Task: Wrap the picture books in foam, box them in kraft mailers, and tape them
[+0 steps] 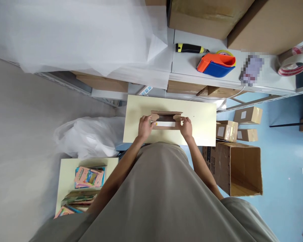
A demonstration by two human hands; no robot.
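A small brown cardboard box [166, 127] lies on the cream tabletop [204, 124] in front of me, its top open and its flaps raised. Inside it a flat white item [166, 124] shows, with a small yellow-orange spot at its left end. At the box's left end, my left hand [144, 127] has thumb and fingers closed on the edge by the side flap. My right hand [186, 127] grips the opposite end the same way, its fingertips at the right flap. The lower part of the box's contents is hidden.
Across the shelf lie a utility knife [190, 48], an orange and blue tape dispenser [215, 65], a blurred phone [251, 70] and tape rolls [293, 63]. White sheeting [91, 33] covers its left. Books [89, 177] sit lower left; a large open carton [239, 169] stands right.
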